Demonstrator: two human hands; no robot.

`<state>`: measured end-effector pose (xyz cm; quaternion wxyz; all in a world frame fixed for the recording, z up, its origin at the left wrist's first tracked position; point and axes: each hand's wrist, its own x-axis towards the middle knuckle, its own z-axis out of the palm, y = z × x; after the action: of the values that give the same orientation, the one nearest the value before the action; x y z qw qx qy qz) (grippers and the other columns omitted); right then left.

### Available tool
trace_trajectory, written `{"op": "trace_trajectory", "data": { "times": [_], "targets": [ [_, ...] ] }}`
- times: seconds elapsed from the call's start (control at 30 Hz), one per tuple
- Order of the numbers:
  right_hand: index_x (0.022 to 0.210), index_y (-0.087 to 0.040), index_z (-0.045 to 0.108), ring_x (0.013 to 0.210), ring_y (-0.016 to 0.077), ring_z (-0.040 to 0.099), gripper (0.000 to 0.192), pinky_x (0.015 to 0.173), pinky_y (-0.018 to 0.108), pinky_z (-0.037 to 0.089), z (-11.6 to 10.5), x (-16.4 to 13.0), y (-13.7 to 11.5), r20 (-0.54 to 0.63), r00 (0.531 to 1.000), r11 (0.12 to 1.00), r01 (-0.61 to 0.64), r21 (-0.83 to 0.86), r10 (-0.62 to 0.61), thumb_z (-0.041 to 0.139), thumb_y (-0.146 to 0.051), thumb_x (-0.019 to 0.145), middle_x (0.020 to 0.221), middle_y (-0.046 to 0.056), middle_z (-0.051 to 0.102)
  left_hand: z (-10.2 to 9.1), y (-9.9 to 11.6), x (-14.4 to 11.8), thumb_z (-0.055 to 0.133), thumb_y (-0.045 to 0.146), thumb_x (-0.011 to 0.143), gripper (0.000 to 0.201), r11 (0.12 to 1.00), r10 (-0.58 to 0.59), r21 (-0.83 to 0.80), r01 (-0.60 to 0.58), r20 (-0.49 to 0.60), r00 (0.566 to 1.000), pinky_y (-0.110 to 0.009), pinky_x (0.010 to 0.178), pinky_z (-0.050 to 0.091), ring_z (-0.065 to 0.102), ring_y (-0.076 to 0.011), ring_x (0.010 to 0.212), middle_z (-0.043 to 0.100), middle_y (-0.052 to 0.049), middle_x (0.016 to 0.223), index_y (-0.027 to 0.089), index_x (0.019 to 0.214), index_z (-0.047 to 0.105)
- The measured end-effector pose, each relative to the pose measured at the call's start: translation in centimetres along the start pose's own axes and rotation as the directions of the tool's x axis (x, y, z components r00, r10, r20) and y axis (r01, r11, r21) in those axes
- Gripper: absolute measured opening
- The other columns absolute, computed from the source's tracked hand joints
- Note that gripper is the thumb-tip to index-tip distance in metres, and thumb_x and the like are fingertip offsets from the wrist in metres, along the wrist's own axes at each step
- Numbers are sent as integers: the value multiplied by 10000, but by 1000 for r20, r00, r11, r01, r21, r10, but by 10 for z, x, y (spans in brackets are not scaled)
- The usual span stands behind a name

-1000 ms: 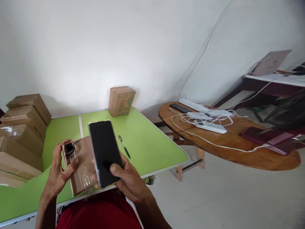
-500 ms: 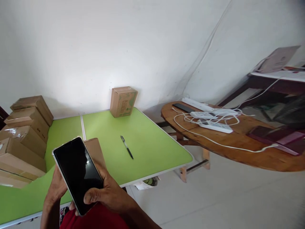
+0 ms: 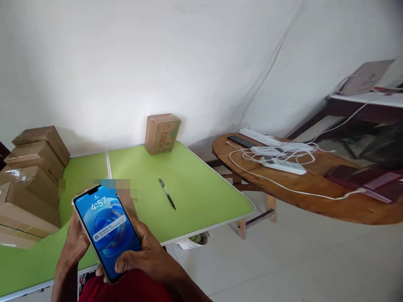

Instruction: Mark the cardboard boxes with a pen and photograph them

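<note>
A smartphone point(image 3: 108, 247) is tilted in front of me, its screen lit with a blue lock screen reading 4:57 and a notification bar. My right hand point(image 3: 151, 253) is closed round its right side and lower end, the thumb over the glass, fingertips showing at the lower left edge. Along the phone's left side is my left hand point(image 3: 75, 241), curled, its fingers hidden behind the phone. Brown cardboard point(image 3: 128, 204) shows partly behind the phone, under a blurred patch; whether my left hand grips it or the phone is hidden. A pen point(image 3: 167, 193) lies to the right on the green table point(image 3: 201, 201).
Several cardboard boxes point(image 3: 30, 201) are lined up at the table's left, with another printed box point(image 3: 162, 134) by the wall. To the right, a wooden table point(image 3: 315, 205) holds white power strips point(image 3: 283, 165), tangled cords, a dark flat object point(image 3: 242, 141) and a purple case point(image 3: 365, 180).
The phone's screen has gone from black to a lit lock screen. Both hands and the phone have shifted only slightly; the boxes and pen stay where they were.
</note>
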<state>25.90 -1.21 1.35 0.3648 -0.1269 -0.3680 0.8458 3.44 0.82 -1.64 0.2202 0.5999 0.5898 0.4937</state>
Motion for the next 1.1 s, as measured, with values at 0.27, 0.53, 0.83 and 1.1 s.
{"op": "trace_trajectory", "data": {
  "times": [0.27, 0.53, 0.83, 1.1],
  "targets": [
    [1343, -269, 715, 937, 300, 873, 772, 796, 417, 739, -36, -16, -12, -264, 932, 969, 238, -67, -247, 1090, -539, 725, 1085, 47, 847, -13, 26, 11, 798, 725, 898, 698, 998, -57, -11, 57, 12, 998, -490, 1084, 609, 722, -350, 1247, 728, -105, 1333, 274, 1407, 643],
    [1154, -217, 690, 806, 305, 866, 788, 746, 420, 715, -130, 6, -5, -639, 679, 928, 191, -320, -360, 1076, -646, 618, 992, 60, 830, -13, 12, 12, 787, 699, 940, 641, 999, -29, -37, 28, -12, 1000, -417, 934, 637, 721, -315, 1162, 741, -77, 1298, 294, 1419, 655],
    [1019, -201, 722, 812, 289, 799, 718, 742, 409, 661, -182, 36, 34, -663, 693, 880, -87, -467, -283, 934, -733, 586, 928, 72, 818, -11, 28, 8, 778, 687, 930, 653, 995, -93, -36, 91, -52, 994, -391, 959, 596, 696, -310, 1193, 742, -81, 1317, 264, 1415, 667],
    [971, -215, 697, 859, 282, 759, 356, 678, 344, 559, -183, 28, 29, -705, 631, 607, -433, -667, -324, 811, -545, 904, 1004, 113, 804, -7, 32, 4, 753, 624, 956, 585, 995, -90, -57, 85, -92, 992, -382, 942, 593, 698, -302, 1187, 749, -75, 1314, 267, 1412, 671]
  ]
}}
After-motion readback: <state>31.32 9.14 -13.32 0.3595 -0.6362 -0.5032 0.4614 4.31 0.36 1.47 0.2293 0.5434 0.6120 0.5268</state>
